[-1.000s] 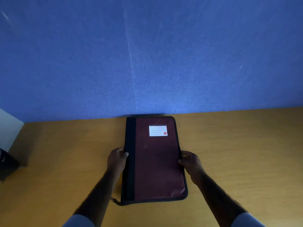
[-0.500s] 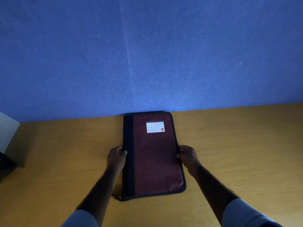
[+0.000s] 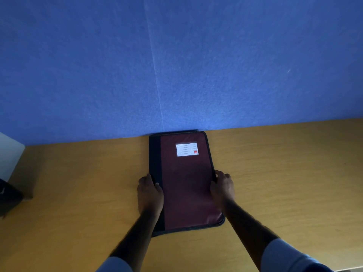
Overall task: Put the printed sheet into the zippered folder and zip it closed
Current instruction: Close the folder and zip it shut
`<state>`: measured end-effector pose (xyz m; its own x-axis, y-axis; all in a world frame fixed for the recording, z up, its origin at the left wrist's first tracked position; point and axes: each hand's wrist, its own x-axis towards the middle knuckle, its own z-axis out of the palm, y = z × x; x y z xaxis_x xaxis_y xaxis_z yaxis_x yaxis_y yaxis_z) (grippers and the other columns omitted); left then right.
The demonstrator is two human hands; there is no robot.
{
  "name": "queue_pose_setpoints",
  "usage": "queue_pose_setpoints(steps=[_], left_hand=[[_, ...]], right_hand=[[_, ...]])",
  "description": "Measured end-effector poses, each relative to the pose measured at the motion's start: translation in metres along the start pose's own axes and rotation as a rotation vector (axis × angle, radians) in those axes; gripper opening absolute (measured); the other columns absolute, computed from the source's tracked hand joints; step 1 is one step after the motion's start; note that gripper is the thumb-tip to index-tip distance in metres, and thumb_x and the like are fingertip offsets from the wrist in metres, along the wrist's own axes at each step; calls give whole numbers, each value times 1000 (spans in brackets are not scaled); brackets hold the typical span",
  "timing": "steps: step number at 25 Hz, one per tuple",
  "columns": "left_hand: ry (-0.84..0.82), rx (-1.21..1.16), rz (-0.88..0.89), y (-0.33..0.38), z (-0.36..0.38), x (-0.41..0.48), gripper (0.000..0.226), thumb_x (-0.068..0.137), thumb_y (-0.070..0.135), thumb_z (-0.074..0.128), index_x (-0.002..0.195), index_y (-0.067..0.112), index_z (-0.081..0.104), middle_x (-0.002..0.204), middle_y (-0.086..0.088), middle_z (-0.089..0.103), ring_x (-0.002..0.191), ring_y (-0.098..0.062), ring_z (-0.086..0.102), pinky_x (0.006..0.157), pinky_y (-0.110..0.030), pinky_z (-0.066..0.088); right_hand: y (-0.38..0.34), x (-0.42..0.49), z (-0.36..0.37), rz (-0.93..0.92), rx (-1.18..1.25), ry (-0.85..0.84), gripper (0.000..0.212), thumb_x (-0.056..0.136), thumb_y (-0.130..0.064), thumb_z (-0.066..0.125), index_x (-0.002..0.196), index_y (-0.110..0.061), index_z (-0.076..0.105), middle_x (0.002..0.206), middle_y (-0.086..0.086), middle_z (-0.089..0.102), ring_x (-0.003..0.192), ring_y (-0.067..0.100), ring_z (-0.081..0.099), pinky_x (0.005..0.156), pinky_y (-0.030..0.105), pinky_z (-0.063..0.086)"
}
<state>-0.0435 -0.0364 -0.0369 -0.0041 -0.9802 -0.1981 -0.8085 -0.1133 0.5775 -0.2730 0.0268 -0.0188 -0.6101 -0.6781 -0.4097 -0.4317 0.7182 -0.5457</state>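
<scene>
Head view: maroon zippered folder (image 3: 188, 185) flat on a wooden desk (image 3: 284, 173), closed, long side running near to far. Black spine band (image 3: 155, 160) down its left side, dark zip piping around the rim. Far short edge touching or just short of the blue felt partition (image 3: 176, 65); cannot tell which. Near edge lying well inside the desk's near rim.

White label card (image 3: 186, 149) in a clear pocket on the far half of the cover: ruled lines, blank, with a small red square in its near right corner, too small to read. No other writing legible.

Left hand (image 3: 149, 193) clasped over the folder's left edge at about mid-length, thumb on top of the black band, fingers curled down the side. Right hand (image 3: 223, 188) clasped on the right edge opposite, fingers curled over the piping, fingertips partly lifted at the far side. Both hands holding only the folder. Pale sleeves (image 3: 290, 256) at the near corners of the picture.

Printed sheet not visible anywhere; whether inside the folder cannot be told.

Bare wood stretching wide to the right of the folder and to its left. At the far left, a white panel (image 3: 9, 154) standing at the desk's end, and a dark object (image 3: 8, 199) beside it at the left edge of the picture, well apart from the folder, too dim to identify.
</scene>
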Motion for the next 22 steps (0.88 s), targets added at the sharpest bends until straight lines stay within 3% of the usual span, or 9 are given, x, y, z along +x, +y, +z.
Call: queue_pose_setpoints(steps=[3, 5, 6, 12, 17, 22], left_hand=[[16, 209, 238, -7, 17, -19, 61, 103, 30, 43, 158, 7, 28, 165, -15, 24, 151, -30, 28, 121, -44, 30], [-9, 306, 325, -12, 28, -32, 67, 103, 43, 30, 160, 11, 20, 169, -11, 12, 156, -27, 12, 125, -44, 17], [-11, 340, 350, -14, 33, -36, 69, 102, 47, 27, 160, 11, 18, 170, -10, 11, 157, -26, 9, 126, -43, 13], [-5, 453, 371, -16, 35, -41, 72, 103, 52, 25, 161, 10, 17, 170, -9, 8, 157, -26, 6, 125, -45, 10], [-23, 485, 358, -13, 35, -43, 73, 102, 53, 24, 161, 11, 16, 170, -10, 8, 157, -26, 6, 125, -44, 8], [-30, 497, 347, -9, 30, -45, 74, 101, 55, 23, 160, 11, 17, 169, -10, 8, 157, -27, 8, 123, -44, 8]], right_hand=[[-1, -28, 17, -225, -380, -31, 66, 102, -36, 44, 160, -25, 15, 165, 9, 16, 149, 30, 22, 115, 46, 37], [8, -42, 34, -388, -508, -57, 68, 105, -48, 29, 161, -25, -3, 169, 5, -14, 156, 29, -9, 124, 50, 14], [14, -45, 40, -439, -540, -45, 67, 105, -51, 24, 160, -25, -5, 167, 4, -18, 155, 28, -15, 125, 53, 6], [40, -42, 54, -498, -575, 45, 71, 102, -62, 15, 161, -26, -1, 169, 1, -11, 155, 23, -17, 123, 50, -5], [44, -39, 58, -511, -586, 76, 72, 102, -63, 12, 162, -23, 4, 170, 4, -5, 156, 25, -10, 121, 51, -3], [45, -42, 57, -542, -603, 99, 75, 102, -62, 20, 161, -17, 14, 169, 9, 7, 156, 30, 3, 122, 55, 0]])
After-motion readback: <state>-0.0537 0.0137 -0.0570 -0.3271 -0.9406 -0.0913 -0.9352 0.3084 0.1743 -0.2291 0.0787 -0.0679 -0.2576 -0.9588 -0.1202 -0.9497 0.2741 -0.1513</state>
